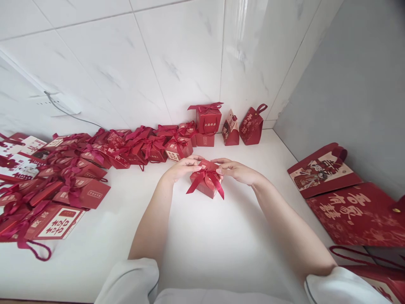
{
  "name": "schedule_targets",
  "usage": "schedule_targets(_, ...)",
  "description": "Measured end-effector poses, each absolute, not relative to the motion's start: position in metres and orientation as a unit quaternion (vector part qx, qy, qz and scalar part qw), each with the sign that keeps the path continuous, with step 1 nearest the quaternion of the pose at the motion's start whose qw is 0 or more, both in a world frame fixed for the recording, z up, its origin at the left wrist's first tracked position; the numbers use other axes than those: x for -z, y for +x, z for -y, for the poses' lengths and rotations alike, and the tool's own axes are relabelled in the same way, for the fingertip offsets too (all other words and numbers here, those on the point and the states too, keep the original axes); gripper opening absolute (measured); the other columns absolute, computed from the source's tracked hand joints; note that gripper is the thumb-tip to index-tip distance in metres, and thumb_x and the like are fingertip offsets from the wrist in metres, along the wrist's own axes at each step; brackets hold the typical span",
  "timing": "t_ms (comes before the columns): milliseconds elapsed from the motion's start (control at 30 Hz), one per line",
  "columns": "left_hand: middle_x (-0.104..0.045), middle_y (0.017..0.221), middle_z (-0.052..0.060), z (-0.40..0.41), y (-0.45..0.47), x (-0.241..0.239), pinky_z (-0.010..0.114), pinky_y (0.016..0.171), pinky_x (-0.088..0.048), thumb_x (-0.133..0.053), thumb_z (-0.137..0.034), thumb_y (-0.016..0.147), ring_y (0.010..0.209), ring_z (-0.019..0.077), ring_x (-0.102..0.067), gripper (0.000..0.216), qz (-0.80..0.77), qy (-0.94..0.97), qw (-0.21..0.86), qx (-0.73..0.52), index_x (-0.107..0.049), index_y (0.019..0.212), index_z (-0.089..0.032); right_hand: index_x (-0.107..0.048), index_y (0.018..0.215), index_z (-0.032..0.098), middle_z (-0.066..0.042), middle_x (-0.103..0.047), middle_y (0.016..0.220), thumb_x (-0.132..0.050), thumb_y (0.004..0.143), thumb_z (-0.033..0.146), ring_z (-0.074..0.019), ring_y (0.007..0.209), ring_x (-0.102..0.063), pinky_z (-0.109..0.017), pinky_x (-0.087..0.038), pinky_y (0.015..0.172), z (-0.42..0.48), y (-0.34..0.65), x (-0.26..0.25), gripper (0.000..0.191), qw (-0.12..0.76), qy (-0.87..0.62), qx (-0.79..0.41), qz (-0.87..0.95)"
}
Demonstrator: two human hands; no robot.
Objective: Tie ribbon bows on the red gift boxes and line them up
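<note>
A small red gift box [205, 190] stands on the white table in front of me. Its top is tied with a dark red ribbon bow [207, 173], whose two tails hang down over the near sides. My left hand [183, 168] grips the box's left side, thumb near the bow and fingers behind the top edge. On the opposite side, my right hand [236, 171] holds it with the thumb by the bow and the fingers reaching round the back. The box's far side is hidden from me.
Many ribboned red boxes [95, 192] crowd the white table [202, 249] on the left and along the tiled wall [177, 55]. Two bag-shaped boxes [251, 126] stand at the back corner. Larger red boxes [357, 213] lean by the grey right wall. A cable [68, 113] runs behind.
</note>
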State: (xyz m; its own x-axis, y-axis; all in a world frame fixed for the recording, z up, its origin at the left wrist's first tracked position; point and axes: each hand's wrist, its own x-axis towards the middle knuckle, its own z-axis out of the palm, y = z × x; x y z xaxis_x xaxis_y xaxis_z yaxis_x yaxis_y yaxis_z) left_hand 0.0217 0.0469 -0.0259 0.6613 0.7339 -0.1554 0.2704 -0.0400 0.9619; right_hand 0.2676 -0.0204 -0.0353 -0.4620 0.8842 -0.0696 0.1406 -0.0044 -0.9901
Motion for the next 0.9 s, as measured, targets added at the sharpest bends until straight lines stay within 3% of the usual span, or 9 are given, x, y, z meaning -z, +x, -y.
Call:
schedule_targets(167,-0.06,0.115,0.006,-0.04,0.024,0.02,0.036,0.094,-0.04,-0.065,-0.045,0.076,0.105,0.0225,-0.056,0.034,-0.375,0.688,0.588,-0.201,-0.056,0.064,-0.015,-0.072,0.073,0.022,-0.004,-0.052,0.131,-0.059,0.083,0.057,-0.0266,0.123,-0.047,-0.04,-0.032,0.108,0.022,0.267,0.031,0.039,0.322,-0.417,-0.568,0.631)
schedule_targets(300,-0.061,0.107,0.004,-0.034,0.035,0.022,0.036,0.093,-0.042,-0.064,-0.046,0.079,0.102,0.0194,-0.057,0.029,-0.402,0.68,0.566,-0.236,-0.06,0.093,-0.021,-0.072,0.073,0.022,-0.004,-0.053,0.132,-0.052,0.086,0.06,-0.0289,0.13,-0.039,-0.04,-0.03,0.108,0.022,0.266,0.029,0.045,0.353,-0.444,-0.542,0.62)
schedule_targets(533,-0.059,0.118,0.007,-0.028,0.053,0.037,0.041,0.092,-0.047,-0.076,-0.043,0.067,0.107,0.0241,-0.059,0.059,-0.434,0.662,0.569,-0.22,-0.052,0.118,-0.027,-0.072,0.1,0.022,-0.005,-0.064,0.117,-0.05,0.086,0.063,-0.0257,0.108,-0.057,-0.037,-0.039,0.099,0.02,0.258,0.033,0.048,0.384,-0.452,-0.571,0.568)
schedule_targets(767,-0.048,0.134,0.009,-0.028,0.051,0.037,0.043,0.095,-0.048,-0.082,-0.037,0.061,0.116,0.0261,-0.055,0.079,-0.412,0.654,0.608,-0.181,-0.045,0.13,-0.029,-0.059,0.062,0.018,-0.006,-0.061,0.124,-0.044,0.085,0.067,-0.025,0.11,-0.056,-0.036,-0.037,0.1,0.009,0.252,0.058,0.056,0.442,-0.45,-0.59,0.505)
schedule_targets(900,-0.047,0.137,0.008,-0.025,0.045,0.023,0.042,0.103,-0.042,-0.077,-0.042,0.067,0.125,0.0257,-0.049,0.077,-0.415,0.687,0.573,-0.165,-0.042,0.135,-0.032,-0.061,0.081,0.02,-0.006,-0.062,0.118,-0.039,0.088,0.065,-0.0238,0.107,-0.058,-0.038,-0.04,0.096,0.01,0.252,0.058,0.05,0.451,-0.453,-0.567,0.519)
